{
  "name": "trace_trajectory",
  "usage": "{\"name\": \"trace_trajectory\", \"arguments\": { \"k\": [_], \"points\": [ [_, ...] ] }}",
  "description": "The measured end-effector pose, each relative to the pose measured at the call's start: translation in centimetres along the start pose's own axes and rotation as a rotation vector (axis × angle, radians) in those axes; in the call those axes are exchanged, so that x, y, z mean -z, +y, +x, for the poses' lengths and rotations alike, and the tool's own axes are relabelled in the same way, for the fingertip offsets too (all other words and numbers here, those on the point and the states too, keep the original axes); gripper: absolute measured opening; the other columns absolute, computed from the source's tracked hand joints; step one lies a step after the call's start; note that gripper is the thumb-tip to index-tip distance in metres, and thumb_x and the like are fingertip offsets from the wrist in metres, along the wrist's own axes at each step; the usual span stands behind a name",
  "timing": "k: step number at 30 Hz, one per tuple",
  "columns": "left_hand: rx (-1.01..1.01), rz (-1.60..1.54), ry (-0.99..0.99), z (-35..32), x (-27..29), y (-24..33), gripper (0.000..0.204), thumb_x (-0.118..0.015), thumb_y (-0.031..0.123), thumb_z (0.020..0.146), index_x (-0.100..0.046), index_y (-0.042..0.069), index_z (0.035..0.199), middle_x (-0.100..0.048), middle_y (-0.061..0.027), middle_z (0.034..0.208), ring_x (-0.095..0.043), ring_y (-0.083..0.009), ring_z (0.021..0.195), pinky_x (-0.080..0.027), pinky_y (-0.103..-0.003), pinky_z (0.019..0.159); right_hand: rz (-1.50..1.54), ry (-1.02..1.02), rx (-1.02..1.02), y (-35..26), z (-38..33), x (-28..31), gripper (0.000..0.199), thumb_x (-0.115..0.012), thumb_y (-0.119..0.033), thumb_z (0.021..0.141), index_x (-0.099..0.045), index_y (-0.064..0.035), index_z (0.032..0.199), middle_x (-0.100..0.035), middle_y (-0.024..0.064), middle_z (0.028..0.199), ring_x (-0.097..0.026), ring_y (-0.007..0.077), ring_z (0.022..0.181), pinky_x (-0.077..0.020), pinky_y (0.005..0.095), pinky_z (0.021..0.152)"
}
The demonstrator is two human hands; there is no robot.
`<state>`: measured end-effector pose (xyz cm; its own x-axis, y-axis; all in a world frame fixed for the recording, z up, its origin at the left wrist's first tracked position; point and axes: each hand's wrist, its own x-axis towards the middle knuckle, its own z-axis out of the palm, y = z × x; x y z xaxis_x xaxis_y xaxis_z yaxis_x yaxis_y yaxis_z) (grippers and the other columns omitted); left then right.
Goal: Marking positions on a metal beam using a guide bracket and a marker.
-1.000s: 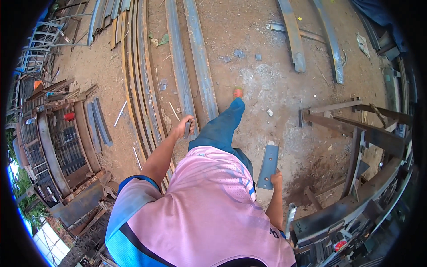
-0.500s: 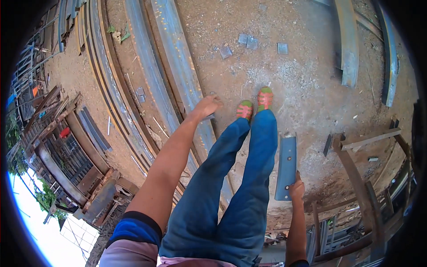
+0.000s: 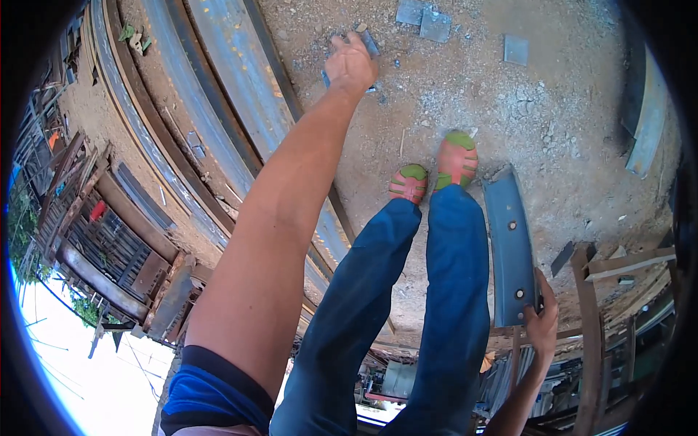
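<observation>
My left hand [image 3: 352, 65] reaches far out over the dirt, fingers curled down. Grey edges of a small square metal plate [image 3: 326, 77] show under the palm; the hand hides the rest of it. Just beyond the fingertips lies another small square plate [image 3: 371, 43], partly covered by the hand. On the right, my right hand [image 3: 542, 323] grips the near end of a long blue-grey steel piece [image 3: 512, 258] with round holes in it. The thumb lies at its edge. This piece is held beside my right leg, its far end near my right shoe [image 3: 458, 156].
Long steel beams [image 3: 240, 65] lie along the left. More square plates [image 3: 435, 25] sit on the ground ahead, with a single plate [image 3: 516, 50] farther right. A curved steel beam [image 3: 647, 123] is at the far right, and a rusty frame [image 3: 590, 334] stands at the lower right.
My left hand has moved forward from beside the beam to the loose plates, carrying the small plate. The long steel piece has shifted right in my right hand. My view has moved closer to the ground.
</observation>
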<state>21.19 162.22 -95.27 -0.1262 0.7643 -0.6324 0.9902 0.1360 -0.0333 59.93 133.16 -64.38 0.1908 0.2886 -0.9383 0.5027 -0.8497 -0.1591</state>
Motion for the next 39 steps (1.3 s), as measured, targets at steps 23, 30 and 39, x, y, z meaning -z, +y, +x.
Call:
{"name": "trace_trajectory", "arguments": {
  "k": [23,30,39],
  "points": [
    [-0.137,-0.971,-0.018,2.0,1.9,-4.5,0.025,-0.053,0.021,0.106,-0.066,0.0,0.099,-0.074,-0.0194,0.087,-0.064,-0.0247,0.059,-0.052,-0.039,0.058,-0.108,0.507,0.1,-2.4,1.3,-2.7,0.048,-0.052,0.002,0.07,-0.073,-0.0001,0.114,-0.073,0.0246,0.11,-0.072,0.0433,0.101,-0.0556,0.048,0.091],
    [-0.13,-1.761,-0.492,-5.9,7.1,-1.1,0.022,-0.048,0.019,0.109,-0.063,0.004,0.113,-0.07,-0.0122,0.091,-0.063,-0.0193,0.067,-0.051,-0.033,0.064,-0.132,0.549,0.128,-3.3,1.5,-3.0,0.045,-0.055,0.001,0.069,-0.073,-0.0011,0.11,-0.073,0.0215,0.109,-0.071,0.0428,0.1,-0.056,0.0458,0.09],
    [0.039,-1.822,-0.812,-5.0,5.0,5.5,0.027,-0.067,0.034,0.096,-0.065,0.007,0.093,-0.059,-0.0041,0.076,-0.056,-0.0195,0.07,-0.046,-0.037,0.064,-0.131,0.534,0.139,-2.5,1.5,-2.2,0.043,-0.056,0.001,0.07,-0.072,-0.0019,0.11,-0.072,0.0208,0.111,-0.071,0.0429,0.098,-0.0569,0.0468,0.087]
  ]
}}
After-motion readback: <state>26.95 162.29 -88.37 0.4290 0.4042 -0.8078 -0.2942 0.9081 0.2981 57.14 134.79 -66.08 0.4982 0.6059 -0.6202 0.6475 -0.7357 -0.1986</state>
